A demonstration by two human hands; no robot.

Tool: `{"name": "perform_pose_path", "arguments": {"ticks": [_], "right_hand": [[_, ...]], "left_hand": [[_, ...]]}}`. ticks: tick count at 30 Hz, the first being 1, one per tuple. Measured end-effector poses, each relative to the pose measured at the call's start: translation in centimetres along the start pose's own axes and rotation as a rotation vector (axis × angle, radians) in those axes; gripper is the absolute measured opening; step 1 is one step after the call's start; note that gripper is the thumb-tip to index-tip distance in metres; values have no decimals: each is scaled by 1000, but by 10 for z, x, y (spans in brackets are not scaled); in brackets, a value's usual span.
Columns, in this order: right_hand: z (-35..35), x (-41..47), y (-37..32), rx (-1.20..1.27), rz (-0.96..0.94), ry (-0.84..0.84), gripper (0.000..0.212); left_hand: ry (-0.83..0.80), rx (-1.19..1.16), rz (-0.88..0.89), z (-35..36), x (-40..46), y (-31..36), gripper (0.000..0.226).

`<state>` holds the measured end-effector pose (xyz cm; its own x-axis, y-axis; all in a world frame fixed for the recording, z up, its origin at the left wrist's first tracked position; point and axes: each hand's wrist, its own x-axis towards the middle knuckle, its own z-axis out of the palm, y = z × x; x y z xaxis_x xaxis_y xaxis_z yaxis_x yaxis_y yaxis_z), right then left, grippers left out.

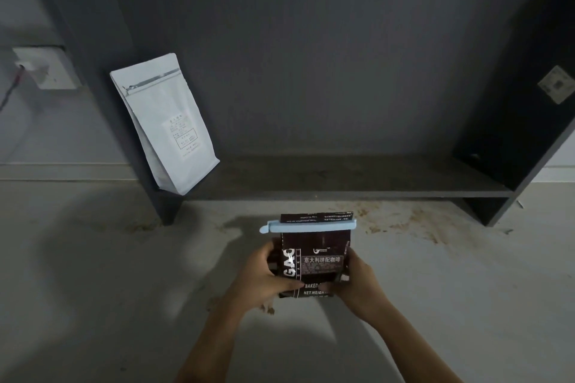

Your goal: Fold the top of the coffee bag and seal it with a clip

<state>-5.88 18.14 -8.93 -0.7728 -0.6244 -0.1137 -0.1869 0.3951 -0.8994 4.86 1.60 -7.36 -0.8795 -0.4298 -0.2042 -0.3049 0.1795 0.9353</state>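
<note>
A dark brown coffee bag with white lettering is held upright over the pale floor, low in the middle of the view. A light blue clip runs across its folded top, with a strip of the fold sticking up behind it. My left hand grips the bag's left side and lower front. My right hand grips its right side, thumb on the front. The bag's bottom edge is partly hidden by my fingers.
A white coffee bag leans against the left upright of a dark grey shelf unit. Brown coffee grounds are scattered on the floor in front of the shelf. A wall socket with a cable is at the far left.
</note>
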Motion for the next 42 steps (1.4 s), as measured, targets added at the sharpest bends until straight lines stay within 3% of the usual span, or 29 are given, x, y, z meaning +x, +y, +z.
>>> {"name": "perform_pose_path", "arguments": {"ticks": [3,10,15,20,31,37,42], "right_hand": [[-3,14,-22,39,-81,-7,57],[4,73,-110,142,-329,59,51],[44,105,-155,216,-441,191,50],[83,130,-164,193,-466,180,52],[110,166,-159,83,-407,161,54],[107,168,-160,-102,-351,23,64],[92,151,-172,-207,-294,-57,66]], "left_hand": [[117,-4,122,-16,0,17,62],[475,-160,341,-62,21,64,56],[733,-275,306,-81,42,81,42],[873,-244,237,-102,67,69,40],[875,-221,184,-119,104,49,43],[766,-197,177,-126,102,48,45],[593,-44,35,-137,92,51,61]]}}
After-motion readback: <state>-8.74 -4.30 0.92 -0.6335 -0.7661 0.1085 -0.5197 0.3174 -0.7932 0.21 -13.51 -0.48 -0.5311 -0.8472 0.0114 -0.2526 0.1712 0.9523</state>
